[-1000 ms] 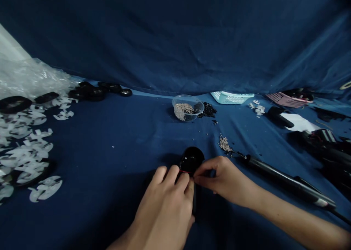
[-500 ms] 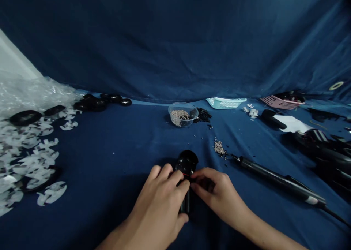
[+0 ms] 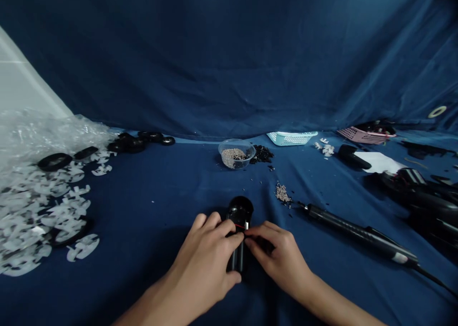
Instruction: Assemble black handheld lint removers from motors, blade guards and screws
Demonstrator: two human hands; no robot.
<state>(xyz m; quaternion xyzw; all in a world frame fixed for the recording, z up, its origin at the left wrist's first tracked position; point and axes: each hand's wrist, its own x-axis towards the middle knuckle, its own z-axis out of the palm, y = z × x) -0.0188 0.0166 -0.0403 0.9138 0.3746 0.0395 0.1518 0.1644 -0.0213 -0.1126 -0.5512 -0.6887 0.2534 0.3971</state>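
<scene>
A black plastic housing [image 3: 240, 210] with a round, hollow far end and a long narrow body lies on the blue cloth. A red line, perhaps a wire, crosses it below the round end. My left hand [image 3: 207, 257] is wrapped over its left side, fingers curled on top and thumb near the bottom. At its right edge the thumb and forefinger of my right hand [image 3: 277, 247] are pinched together, beside a small shiny spot; anything between these fingertips is too small to make out.
Behind the housing stands a clear bowl [image 3: 236, 155] of small screws beside black bits. A black electric screwdriver [image 3: 358, 233] lies right, its tip near a screw pile [image 3: 282, 193]. White plastic parts [image 3: 67, 211] spread left; turquoise [image 3: 291, 139] and pink baskets [image 3: 363, 135] sit behind.
The view has shifted slightly, so the items on the left appear farther right. Both hands stay at the housing, with my right fingertips still at its right edge.
</scene>
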